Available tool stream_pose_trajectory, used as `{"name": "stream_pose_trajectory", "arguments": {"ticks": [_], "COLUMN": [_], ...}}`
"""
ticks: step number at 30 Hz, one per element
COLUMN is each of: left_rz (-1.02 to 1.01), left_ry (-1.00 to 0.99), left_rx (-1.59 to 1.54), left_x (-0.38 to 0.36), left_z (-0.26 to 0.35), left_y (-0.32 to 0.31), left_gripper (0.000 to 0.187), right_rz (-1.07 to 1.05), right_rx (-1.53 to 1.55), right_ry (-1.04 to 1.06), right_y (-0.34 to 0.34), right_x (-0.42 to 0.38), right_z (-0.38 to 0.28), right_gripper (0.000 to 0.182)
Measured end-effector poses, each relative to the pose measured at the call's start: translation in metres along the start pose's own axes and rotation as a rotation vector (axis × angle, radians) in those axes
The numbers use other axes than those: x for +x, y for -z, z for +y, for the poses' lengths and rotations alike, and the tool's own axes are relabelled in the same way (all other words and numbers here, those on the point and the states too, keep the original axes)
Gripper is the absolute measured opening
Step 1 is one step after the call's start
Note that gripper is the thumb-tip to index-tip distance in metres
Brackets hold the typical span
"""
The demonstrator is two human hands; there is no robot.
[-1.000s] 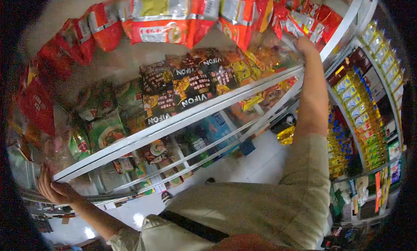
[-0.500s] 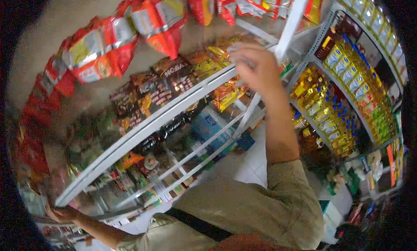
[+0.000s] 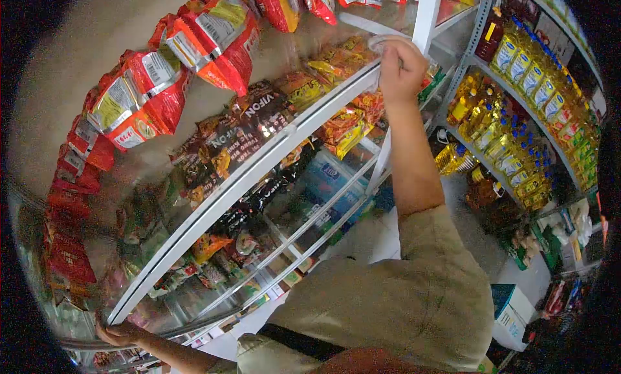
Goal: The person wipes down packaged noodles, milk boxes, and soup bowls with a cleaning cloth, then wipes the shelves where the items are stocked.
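We observe hanging packets [image 3: 210, 34] in glossy red, banded silver, with yellow-green panels; dark brown packets [image 3: 255, 118] lettered in white; a plain white rail [image 3: 242, 164]; yellow bottles [image 3: 501, 151] with blue caps; and a plain olive-khaki shirt [image 3: 388, 296] crossed by a black strap [image 3: 301, 343].

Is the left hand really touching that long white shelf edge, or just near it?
Touching. The head view shows the left hand cupped around the near-left end of the white shelf edge, with no visible gap.
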State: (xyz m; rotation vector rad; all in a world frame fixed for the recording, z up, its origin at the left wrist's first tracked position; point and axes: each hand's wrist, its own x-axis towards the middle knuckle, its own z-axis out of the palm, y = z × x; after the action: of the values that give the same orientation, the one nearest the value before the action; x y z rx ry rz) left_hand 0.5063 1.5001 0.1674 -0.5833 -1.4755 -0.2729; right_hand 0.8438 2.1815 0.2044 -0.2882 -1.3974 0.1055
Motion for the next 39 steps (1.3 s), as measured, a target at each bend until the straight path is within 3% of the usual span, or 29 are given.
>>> {"name": "stream_pose_trajectory", "arguments": {"ticks": [1,4,7,10,11,12,14,17,21,28,31,34,35,37,38,39], "left_rz": [-0.016,-0.004,0.02,0.002,-0.006,-0.018,-0.026,-0.019,0.043,0.039,0.052,0.057,0.056,0.075,0.094,0.113], "left_ry": [0.02,0.032,0.077,0.083,0.093,0.103,0.123,0.129,0.018,-0.024,-0.058,-0.073,-0.069,-0.055,-0.068,-0.081], "left_rx": [0.003,-0.022,-0.04,-0.111,-0.089,-0.066,-0.058,-0.126,-0.067,0.049,0.042,0.008,0.0,0.04,0.036,0.032], "left_x": [0.005,0.003,0.019,0.013,0.007,-0.002,-0.006,0.013,-0.009,-0.004,0.002,0.005,0.004,-0.01,-0.009,-0.007], "left_z": [0.009,0.011,0.045,0.03,0.021,0.009,0.009,0.041,0.002,0.002,0.012,0.014,0.016,0.0,-0.001,-0.001], "left_y": [0.002,0.0,0.004,0.003,0.002,0.0,0.003,0.006,-0.001,-0.004,-0.005,-0.005,-0.005,-0.007,-0.007,-0.007], "left_gripper": [0.051,0.05,0.051,0.05,0.049,0.048,0.047,0.047,0.049,0.053,0.053,0.053,0.053,0.052,0.052,0.051], "right_rz": [0.006,-0.016,-0.266,-0.144,-0.006,0.127,0.156,-0.181,-0.217,-0.459,-0.564,-0.515,-0.266,-0.117,-0.214,-0.224], "right_rx": [0.006,0.261,0.313,0.399,0.351,0.303,-0.288,-0.828,-0.741,-0.849,-0.878,-0.794,-0.583,-0.508,-0.647,-0.669], "right_ry": [-0.077,0.171,0.239,0.298,0.227,0.155,0.402,0.569,0.508,0.149,0.178,0.121,-0.155,-0.191,0.043,0.1], "right_y": [0.001,-0.009,0.008,0.017,0.023,0.032,0.048,0.033,0.043,0.065,0.076,0.076,0.066,0.057,0.062,0.058], "right_x": [-0.002,-0.018,-0.017,-0.004,0.012,0.034,0.079,0.093,0.028,-0.111,-0.142,-0.118,-0.097,-0.042,-0.022,-0.01], "right_z": [-0.001,-0.037,-0.088,-0.071,-0.066,-0.059,-0.038,-0.009,0.033,0.039,0.035,0.028,0.023,0.01,0.014,0.017], "right_gripper": [0.005,0.004,0.006,0.008,0.009,0.011,0.013,0.03,0.031,0.028,0.028,0.034,0.035,0.035,0.034,0.034]}}
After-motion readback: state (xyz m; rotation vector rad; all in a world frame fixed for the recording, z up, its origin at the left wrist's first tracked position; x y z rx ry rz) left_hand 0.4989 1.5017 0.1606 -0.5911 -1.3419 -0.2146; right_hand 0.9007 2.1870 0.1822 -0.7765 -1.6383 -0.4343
